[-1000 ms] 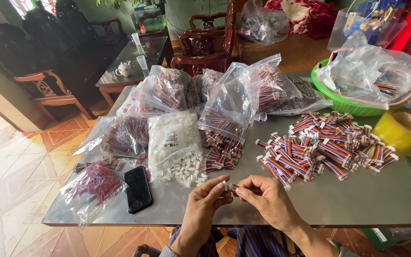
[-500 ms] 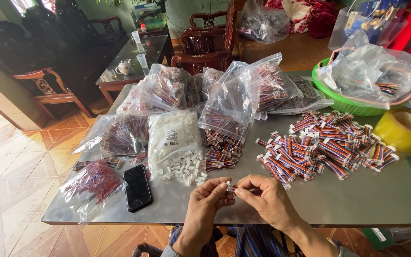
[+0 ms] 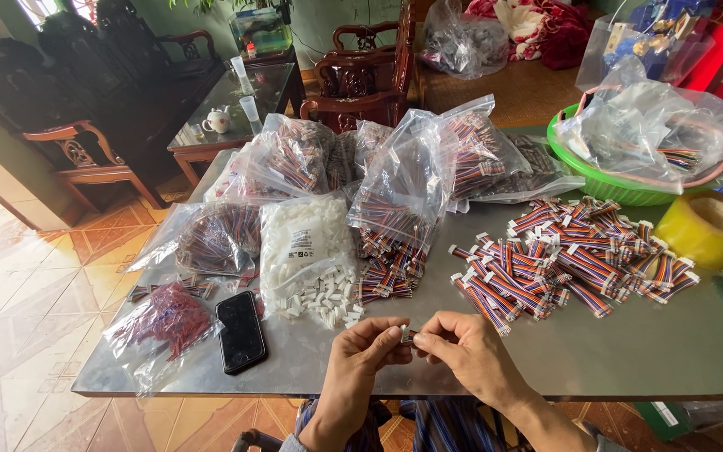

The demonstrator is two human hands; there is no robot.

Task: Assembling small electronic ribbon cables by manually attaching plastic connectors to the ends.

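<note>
My left hand (image 3: 361, 360) and my right hand (image 3: 466, 351) meet over the near edge of the metal table (image 3: 629, 360). Between their fingertips they pinch a small white connector with short coloured wires (image 3: 406, 335). Just beyond the hands lies an open bag of white plastic connectors (image 3: 307, 255), with loose ones spilled at its mouth. To the right of that is a pile of finished striped wire bundles (image 3: 566, 259). An open bag of coloured wire bundles (image 3: 395, 226) stands behind the hands.
A black phone (image 3: 240, 331) lies left of the hands beside a bag of red wires (image 3: 169, 318). Several more clear bags of wires crowd the far side. A green basket (image 3: 621, 188) and a yellow tape roll (image 3: 709, 228) sit at right. Wooden chairs stand beyond.
Both hands stay at the same spot at the table's near edge, with only small finger movements on the connector. Nothing else has moved.
</note>
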